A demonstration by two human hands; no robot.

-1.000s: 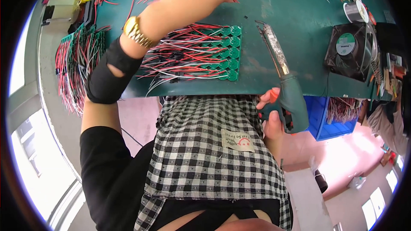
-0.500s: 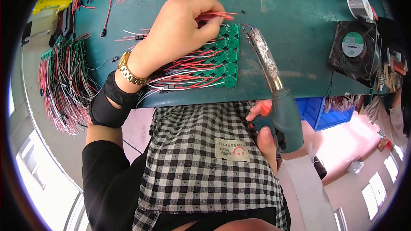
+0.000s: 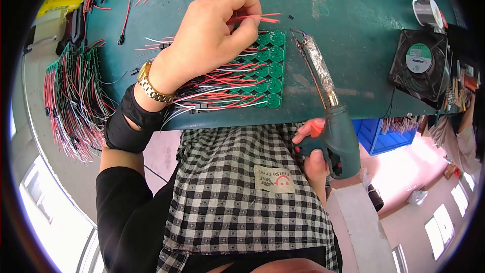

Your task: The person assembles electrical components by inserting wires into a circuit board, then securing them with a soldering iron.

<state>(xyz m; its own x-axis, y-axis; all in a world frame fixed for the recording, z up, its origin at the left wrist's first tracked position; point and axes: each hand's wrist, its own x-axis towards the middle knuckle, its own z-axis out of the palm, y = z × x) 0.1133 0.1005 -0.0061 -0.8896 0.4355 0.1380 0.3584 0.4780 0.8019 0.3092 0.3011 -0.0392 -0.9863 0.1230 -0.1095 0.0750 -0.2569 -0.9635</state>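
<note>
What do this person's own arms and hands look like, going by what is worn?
The left hand is gloveless, with a gold-coloured, metal-link wristwatch at its wrist. Next along that forearm is a black fabric band with a slit opening, then a black sleeve. The right hand shows no glove; most of its arm is hidden.

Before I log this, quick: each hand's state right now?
Left hand: closed, holding red wires.
Right hand: closed, holding a green soldering gun.
</note>
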